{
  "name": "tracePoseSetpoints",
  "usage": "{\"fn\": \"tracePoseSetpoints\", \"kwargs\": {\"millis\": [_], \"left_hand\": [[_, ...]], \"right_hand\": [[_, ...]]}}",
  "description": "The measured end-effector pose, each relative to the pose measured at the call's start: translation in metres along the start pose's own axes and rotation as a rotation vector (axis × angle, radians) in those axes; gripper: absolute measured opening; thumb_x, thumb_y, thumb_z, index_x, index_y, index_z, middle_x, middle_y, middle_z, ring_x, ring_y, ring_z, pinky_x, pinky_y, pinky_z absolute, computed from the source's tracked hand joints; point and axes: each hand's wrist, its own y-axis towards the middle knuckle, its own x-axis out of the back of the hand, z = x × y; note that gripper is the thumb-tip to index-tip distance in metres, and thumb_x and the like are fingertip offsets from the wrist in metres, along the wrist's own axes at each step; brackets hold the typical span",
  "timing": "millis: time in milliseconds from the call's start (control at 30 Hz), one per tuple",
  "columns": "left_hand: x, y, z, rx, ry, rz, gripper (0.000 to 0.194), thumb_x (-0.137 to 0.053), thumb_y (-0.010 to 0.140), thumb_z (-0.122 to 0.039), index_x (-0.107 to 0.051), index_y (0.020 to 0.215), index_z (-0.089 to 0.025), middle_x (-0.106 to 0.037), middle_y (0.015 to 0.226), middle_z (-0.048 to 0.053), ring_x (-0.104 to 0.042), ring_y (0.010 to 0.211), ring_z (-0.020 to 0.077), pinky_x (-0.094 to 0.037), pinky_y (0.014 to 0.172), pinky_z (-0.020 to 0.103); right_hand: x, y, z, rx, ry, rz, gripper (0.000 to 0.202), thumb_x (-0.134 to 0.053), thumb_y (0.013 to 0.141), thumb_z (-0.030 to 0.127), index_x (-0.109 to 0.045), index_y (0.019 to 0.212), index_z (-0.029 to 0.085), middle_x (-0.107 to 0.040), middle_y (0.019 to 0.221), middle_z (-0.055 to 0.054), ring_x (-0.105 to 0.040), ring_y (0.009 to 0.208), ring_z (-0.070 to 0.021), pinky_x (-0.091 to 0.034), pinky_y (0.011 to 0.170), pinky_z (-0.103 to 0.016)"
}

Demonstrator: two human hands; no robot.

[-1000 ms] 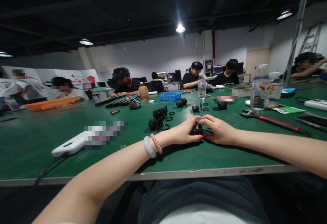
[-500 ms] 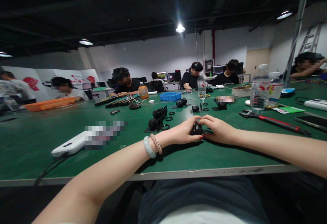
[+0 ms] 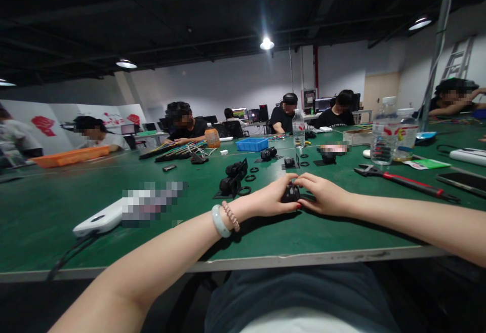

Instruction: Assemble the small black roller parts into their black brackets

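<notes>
Both of my hands meet on a small black part (image 3: 290,193) that rests on the green table (image 3: 266,232). My left hand (image 3: 271,199), with a pale bangle and a bead bracelet at the wrist, grips it from the left. From the right, my right hand (image 3: 322,195) closes its fingers on the same part. Most of the part is hidden by my fingers. Just behind my left hand stands a black assembled device (image 3: 232,178) with black rings (image 3: 245,190) lying beside it.
More black parts (image 3: 269,153) and rings lie farther back. Red-handled pliers (image 3: 402,179), two water bottles (image 3: 382,133), a phone (image 3: 461,181) sit to the right. A white device (image 3: 99,219) with a cable lies left. A blue tray (image 3: 252,143) and other people sit around the table.
My hands stay on the black part almost unmoved. The view has shifted slightly, and a person at the far left has moved on.
</notes>
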Motion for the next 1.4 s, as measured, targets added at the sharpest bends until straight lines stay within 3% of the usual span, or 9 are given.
{"fn": "tracePoseSetpoints", "kwargs": {"millis": [833, 1167, 1400], "left_hand": [[-0.001, -0.002, 0.006, 0.032, -0.049, -0.025, 0.066, -0.059, 0.072, -0.031, -0.024, 0.127, -0.017, -0.039, 0.127, 0.012, -0.041, 0.115, 0.0231, -0.034, 0.097, 0.036], [-0.008, -0.002, 0.013, 0.097, -0.161, -0.085, 0.073, -0.061, 0.068, -0.026, -0.018, 0.127, -0.02, -0.048, 0.109, 0.008, -0.051, 0.096, 0.0196, -0.042, 0.085, 0.035], [-0.007, -0.005, 0.011, 0.129, -0.23, -0.08, 0.075, -0.061, 0.067, -0.023, -0.017, 0.128, -0.02, -0.044, 0.114, 0.009, -0.047, 0.101, 0.0198, -0.038, 0.09, 0.035]], "right_hand": [[-0.002, 0.0, 0.002, -0.074, 0.1, 0.03, 0.039, -0.055, 0.073, 0.019, -0.044, 0.11, 0.017, -0.051, 0.106, -0.011, -0.052, 0.097, -0.0224, -0.045, 0.083, -0.038], [-0.004, 0.002, 0.005, -0.144, 0.247, 0.05, 0.043, -0.054, 0.073, 0.016, -0.041, 0.113, 0.019, -0.049, 0.108, -0.01, -0.05, 0.099, -0.0212, -0.044, 0.086, -0.037], [-0.003, 0.004, 0.009, -0.196, 0.343, 0.077, 0.044, -0.054, 0.072, 0.013, -0.04, 0.113, 0.02, -0.048, 0.109, -0.009, -0.049, 0.1, -0.0207, -0.043, 0.088, -0.036]]}}
